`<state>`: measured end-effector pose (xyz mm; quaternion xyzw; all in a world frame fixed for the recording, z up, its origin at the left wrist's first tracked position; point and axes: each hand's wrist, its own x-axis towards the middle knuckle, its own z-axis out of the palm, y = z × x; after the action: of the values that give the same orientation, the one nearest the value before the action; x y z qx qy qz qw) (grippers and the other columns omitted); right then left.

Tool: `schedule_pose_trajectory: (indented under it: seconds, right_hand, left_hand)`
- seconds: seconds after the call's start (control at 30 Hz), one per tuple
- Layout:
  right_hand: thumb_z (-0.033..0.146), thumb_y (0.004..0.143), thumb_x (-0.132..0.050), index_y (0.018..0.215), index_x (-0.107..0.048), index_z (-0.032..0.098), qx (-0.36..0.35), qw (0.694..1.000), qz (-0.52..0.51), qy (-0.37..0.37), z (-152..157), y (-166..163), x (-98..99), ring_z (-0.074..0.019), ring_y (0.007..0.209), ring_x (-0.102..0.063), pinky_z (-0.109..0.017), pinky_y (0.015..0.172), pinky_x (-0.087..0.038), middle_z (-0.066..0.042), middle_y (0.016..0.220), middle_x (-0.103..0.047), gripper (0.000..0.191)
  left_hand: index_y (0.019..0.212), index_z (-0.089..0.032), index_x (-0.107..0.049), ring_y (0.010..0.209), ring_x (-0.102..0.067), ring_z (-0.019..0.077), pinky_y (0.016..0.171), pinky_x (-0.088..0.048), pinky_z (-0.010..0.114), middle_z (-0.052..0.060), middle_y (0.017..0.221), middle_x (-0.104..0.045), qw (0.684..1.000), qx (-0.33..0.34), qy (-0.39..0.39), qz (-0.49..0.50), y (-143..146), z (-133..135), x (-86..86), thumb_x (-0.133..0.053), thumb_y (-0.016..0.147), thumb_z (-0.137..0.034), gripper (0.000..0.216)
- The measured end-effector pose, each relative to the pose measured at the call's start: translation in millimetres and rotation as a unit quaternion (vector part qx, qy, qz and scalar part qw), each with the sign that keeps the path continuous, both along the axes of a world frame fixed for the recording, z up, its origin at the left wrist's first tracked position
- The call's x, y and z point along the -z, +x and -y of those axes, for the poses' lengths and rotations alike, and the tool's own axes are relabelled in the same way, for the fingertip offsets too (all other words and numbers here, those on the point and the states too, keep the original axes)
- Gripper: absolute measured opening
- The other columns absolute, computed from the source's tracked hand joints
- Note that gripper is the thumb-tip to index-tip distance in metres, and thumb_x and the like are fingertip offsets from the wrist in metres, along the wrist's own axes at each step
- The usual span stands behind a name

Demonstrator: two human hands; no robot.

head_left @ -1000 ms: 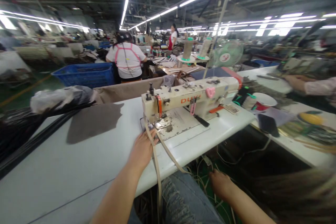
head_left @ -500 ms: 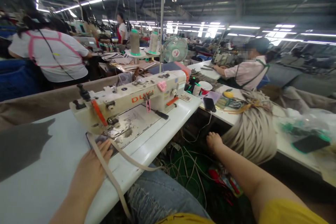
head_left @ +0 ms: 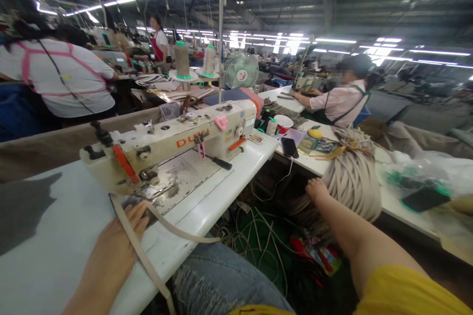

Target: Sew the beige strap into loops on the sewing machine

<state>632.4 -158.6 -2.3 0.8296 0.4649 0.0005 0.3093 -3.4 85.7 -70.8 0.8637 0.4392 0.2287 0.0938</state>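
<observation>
Left hand (head_left: 114, 251) flat and open on the white table (head_left: 55, 261), palm down, fingers spread, pressing a beige strap (head_left: 136, 251) against the tabletop rather than gripping it. Strap running out from under the fingers toward 5 o'clock and dropping off the table edge; a second length (head_left: 177, 231) looping toward 3 o'clock over the denim-clad knee (head_left: 218, 280). At 12 o'clock of that hand, just beyond the fingertips, the needle end of a cream sewing machine (head_left: 173, 145) with orange lettering (partly readable only), its bed plate scuffed and stained.

Right hand (head_left: 318, 191) stretched out toward 2 o'clock, knuckles up, fingers curled against a large bundle of beige strapping (head_left: 354, 182); touching it for certain, but whether closed on any strand cannot be told, since the fingertips are hidden. Bundle hanging over the edge of the neighbouring table (head_left: 399, 202), tied near the top with a tan band.

Further out at 12 o'clock of the right hand: a black phone (head_left: 288, 147), a white cup (head_left: 284, 123), a small green fan (head_left: 241, 71) and two thread cones (head_left: 182, 59). At 1 o'clock, a seated person in a pink shirt (head_left: 340, 101); at 10 o'clock, another person's back in a white shirt (head_left: 62, 78). Tangled cables (head_left: 258, 241) on the floor below.
</observation>
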Motion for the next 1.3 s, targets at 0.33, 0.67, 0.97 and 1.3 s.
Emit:
schedule_pose_trajectory:
  seconds: [0.33,0.67,0.97,1.3]
  right_hand:
    - [0.038,0.097,-0.068,0.122,-0.068,0.017,-0.012,0.999,-0.034,-0.015,-6,1,3.7,-0.0279,0.117,-0.067,-0.054,0.102,-0.055,-0.010,0.129,-0.070,0.033]
    - [0.037,0.096,-0.068,0.116,-0.070,0.018,-0.035,0.998,-0.059,-0.014,-5,2,-5.6,-0.0275,0.117,-0.066,-0.053,0.103,-0.053,-0.010,0.127,-0.070,0.028]
    - [0.036,0.097,-0.068,0.117,-0.069,0.018,-0.065,0.996,-0.062,-0.029,-13,-4,-6.1,-0.0261,0.113,-0.069,-0.052,0.099,-0.057,-0.009,0.125,-0.072,0.027]
    - [0.038,0.098,-0.066,0.120,-0.068,0.018,-0.117,0.990,-0.071,0.017,-20,-19,-20.8,-0.0257,0.111,-0.068,-0.051,0.100,-0.056,-0.008,0.123,-0.072,0.029]
  left_hand:
    - [0.143,-0.020,-0.058,0.145,-0.050,0.0339,0.126,-0.037,0.053,0.011,0.151,-0.061,1.000,-0.004,0.009,-0.002,2,1,-4.1,-0.039,0.101,-0.050,0.055]
    - [0.145,-0.019,-0.057,0.148,-0.047,0.0333,0.126,-0.035,0.055,0.012,0.151,-0.060,0.999,-0.040,0.011,0.022,13,16,-15.3,-0.034,0.103,-0.048,0.056]
    - [0.144,-0.017,-0.057,0.148,-0.046,0.0336,0.126,-0.036,0.054,0.013,0.150,-0.061,0.999,-0.032,0.011,0.016,12,14,-12.0,-0.032,0.103,-0.048,0.058]
    - [0.142,-0.021,-0.057,0.148,-0.047,0.0325,0.127,-0.034,0.052,0.011,0.147,-0.063,0.999,-0.040,0.012,0.028,15,15,-10.5,-0.033,0.103,-0.048,0.053]
